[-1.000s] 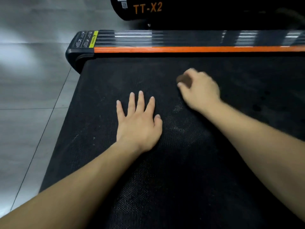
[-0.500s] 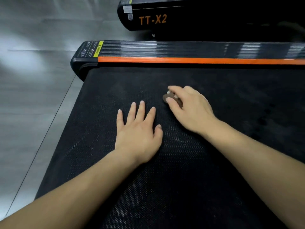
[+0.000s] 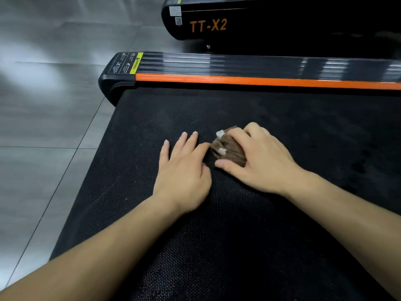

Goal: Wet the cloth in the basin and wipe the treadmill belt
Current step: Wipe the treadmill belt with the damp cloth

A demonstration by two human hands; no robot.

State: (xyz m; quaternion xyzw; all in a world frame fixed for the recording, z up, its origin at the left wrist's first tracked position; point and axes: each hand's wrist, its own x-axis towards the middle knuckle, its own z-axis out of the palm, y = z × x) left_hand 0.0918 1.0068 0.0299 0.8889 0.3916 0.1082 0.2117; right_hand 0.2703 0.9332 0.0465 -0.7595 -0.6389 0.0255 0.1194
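- Head view: your right hand point(image 3: 260, 161) has its fingers curled over a bunched brown cloth point(image 3: 230, 146), with the thumb tucked along the cloth's near edge. It grips the cloth and presses it down on the treadmill belt point(image 3: 238, 246).
- The cloth sits about mid-belt. A couple of pale patches show at its left edge.
- Your left hand point(image 3: 184, 170) lies flat on the belt just left of the cloth. Its fingers are straight and relaxed and grasp nothing. One fingertip looks to be touching the cloth's edge or just short of it.
- The orange rail stripe point(image 3: 260, 80) runs along the belt's far side. Grey floor tiles point(image 3: 43, 127) lie to the left, and a second machine marked TT-X2 point(image 3: 208, 26) stands beyond.
- No basin is in view, and you cannot tell from the cloth's look whether it is wet.
- With the cloth already on the belt, the wetting step is probably done and you are in the wiping phase.
- The belt looks uniformly dark, so how much has been wiped cannot be read. The near stretch and the far right of the belt likely remain to be covered.
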